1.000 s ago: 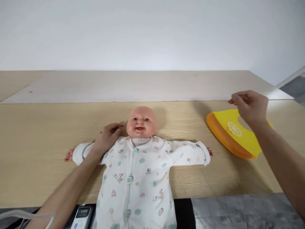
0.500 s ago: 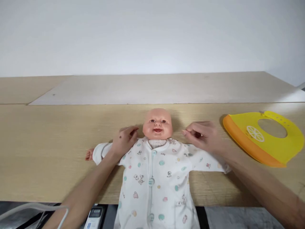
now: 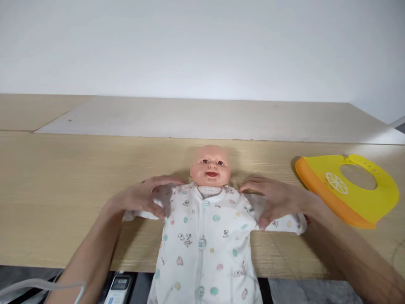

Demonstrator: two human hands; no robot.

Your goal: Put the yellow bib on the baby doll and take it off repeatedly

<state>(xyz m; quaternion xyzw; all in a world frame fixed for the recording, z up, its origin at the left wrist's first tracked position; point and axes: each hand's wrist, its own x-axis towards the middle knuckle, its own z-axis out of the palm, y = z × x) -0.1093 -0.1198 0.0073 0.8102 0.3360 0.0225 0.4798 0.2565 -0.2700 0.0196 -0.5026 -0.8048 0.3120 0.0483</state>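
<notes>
Left hand (image 3: 142, 196) and right hand (image 3: 278, 198) are cupping the baby doll's (image 3: 210, 166) shoulders through its sleepsuit (image 3: 202, 245), fingers spread wide, and the yellow bib (image 3: 363, 207) just past the right fingers (image 3: 253, 181) looks like it needs a free hand next.

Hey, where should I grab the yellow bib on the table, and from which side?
Grip the orange rim of the yellow bib, coming from the near side, where your right hand already is. That curved lip looks raised and thicker than the flatter yellow part, so it probably gives your fingers the easiest edge to pinch.
</notes>
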